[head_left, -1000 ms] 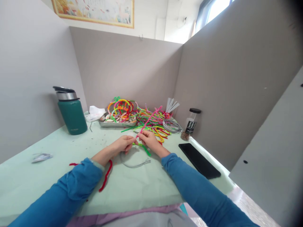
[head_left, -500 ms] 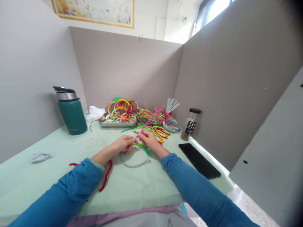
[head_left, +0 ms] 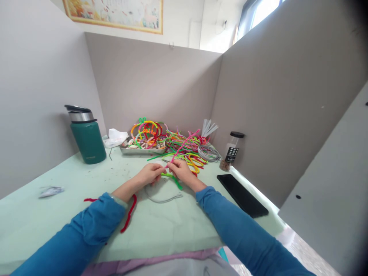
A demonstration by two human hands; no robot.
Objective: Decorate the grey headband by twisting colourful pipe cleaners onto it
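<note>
Pink fuzzy strand (head_left: 182, 145), mid-frame, is pinched in left hand (head_left: 149, 174) and right hand (head_left: 181, 171), fingertips closed; seemingly shaping, next needing steady tension.

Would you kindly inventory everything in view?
pink strand: at least one, pink, centre
green strand: one, green, centre
thin wire: one, grey, centre
red strand: count unclear, red, front left
flask: one, green, left
crumpled sheet: one, white, left
packet: one, whitish, left
tray: one, silver, back
loops: several, multicoloured, over tray
strand pile: many, multicoloured, back
strips: several, white, back
wire coil: one, grey, back
jar: one, clear, right
phone: one, black, right
tablecloth: one, pale green, beneath
partitions: several, grey, around
picture: one, multicoloured, top
window: one, bright, top
left hand and right hand: two, bare, pinching pink strand
</note>
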